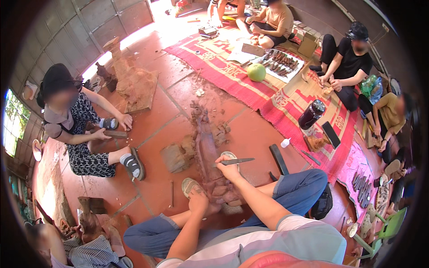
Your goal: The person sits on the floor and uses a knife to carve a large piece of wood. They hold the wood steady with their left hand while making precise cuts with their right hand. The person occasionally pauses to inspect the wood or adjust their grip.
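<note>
Centrally, a reddish wood carving (206, 145) stretches from twelve to six o'clock; at five, the right hand (227, 168) has fingers curled around a narrow blade (242, 161) pointing to three; at seven, the left hand (198, 200), fingers too indistinct to tell.

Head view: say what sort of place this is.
Probably a carving workshop: a reddish carved piece on the floor, a blade-like tool in the right hand, and what look like more tools on a pink cloth.
</note>
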The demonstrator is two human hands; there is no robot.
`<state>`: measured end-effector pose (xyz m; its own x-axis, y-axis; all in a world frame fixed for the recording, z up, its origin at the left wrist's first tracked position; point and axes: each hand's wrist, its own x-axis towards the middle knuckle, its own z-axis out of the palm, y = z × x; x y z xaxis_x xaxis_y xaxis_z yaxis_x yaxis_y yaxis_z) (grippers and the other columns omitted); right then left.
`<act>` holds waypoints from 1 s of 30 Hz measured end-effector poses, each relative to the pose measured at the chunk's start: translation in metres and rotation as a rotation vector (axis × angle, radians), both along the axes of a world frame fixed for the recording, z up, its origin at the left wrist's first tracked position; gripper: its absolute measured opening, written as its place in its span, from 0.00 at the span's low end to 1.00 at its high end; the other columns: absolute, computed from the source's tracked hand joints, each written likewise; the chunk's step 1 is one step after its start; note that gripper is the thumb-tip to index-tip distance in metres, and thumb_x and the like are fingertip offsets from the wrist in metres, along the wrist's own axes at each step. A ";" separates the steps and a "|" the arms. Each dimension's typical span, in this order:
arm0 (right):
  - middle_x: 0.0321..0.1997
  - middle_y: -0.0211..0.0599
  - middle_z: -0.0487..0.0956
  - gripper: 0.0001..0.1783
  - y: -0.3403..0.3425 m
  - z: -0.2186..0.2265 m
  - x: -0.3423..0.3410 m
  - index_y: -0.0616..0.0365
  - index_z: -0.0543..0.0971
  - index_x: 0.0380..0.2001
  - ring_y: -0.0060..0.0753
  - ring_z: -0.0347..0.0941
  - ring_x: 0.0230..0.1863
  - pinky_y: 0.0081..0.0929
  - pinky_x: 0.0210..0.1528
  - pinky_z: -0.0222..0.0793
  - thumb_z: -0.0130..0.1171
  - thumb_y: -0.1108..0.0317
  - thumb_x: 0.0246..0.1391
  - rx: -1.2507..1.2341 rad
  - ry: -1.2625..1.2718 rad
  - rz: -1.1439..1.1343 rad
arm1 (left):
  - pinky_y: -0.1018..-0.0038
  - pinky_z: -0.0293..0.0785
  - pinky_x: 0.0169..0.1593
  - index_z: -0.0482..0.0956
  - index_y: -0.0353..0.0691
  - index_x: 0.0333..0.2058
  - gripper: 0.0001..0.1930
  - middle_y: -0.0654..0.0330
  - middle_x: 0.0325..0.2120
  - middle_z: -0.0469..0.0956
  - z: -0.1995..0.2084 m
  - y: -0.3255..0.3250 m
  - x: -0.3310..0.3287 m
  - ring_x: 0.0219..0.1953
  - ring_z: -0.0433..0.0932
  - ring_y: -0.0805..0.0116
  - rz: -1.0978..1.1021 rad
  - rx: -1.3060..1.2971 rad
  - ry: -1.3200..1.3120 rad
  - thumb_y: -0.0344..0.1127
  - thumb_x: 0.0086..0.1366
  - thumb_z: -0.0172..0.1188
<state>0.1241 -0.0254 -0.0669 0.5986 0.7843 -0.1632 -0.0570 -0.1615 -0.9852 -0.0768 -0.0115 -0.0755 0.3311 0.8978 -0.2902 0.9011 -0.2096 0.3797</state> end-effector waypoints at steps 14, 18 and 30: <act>0.21 0.27 0.73 0.04 0.017 -0.024 0.006 0.57 0.73 0.24 0.18 0.67 0.22 0.20 0.26 0.63 0.58 0.76 0.42 0.192 -0.120 -0.178 | 0.54 0.75 0.43 0.62 0.30 0.49 0.23 0.35 0.45 0.69 0.006 0.007 0.004 0.41 0.76 0.37 0.014 -0.029 -0.005 0.44 0.64 0.47; 0.22 0.28 0.73 0.04 0.013 -0.023 -0.002 0.58 0.73 0.24 0.18 0.67 0.24 0.20 0.28 0.64 0.58 0.76 0.43 0.124 -0.103 -0.161 | 0.54 0.74 0.43 0.61 0.31 0.49 0.24 0.37 0.45 0.69 0.013 0.003 0.006 0.41 0.76 0.39 0.037 -0.053 -0.016 0.44 0.63 0.50; 0.22 0.29 0.74 0.05 0.019 -0.025 -0.006 0.57 0.73 0.20 0.19 0.68 0.22 0.20 0.25 0.64 0.58 0.77 0.44 0.092 -0.280 -0.322 | 0.55 0.76 0.41 0.61 0.30 0.47 0.24 0.38 0.44 0.69 0.008 0.002 0.004 0.40 0.77 0.41 0.025 -0.048 0.032 0.45 0.63 0.50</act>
<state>0.1184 -0.0066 -0.0922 0.8263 0.5539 0.1021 0.1812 -0.0897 -0.9793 -0.0729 -0.0098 -0.0676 0.2983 0.8904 -0.3437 0.9178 -0.1686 0.3596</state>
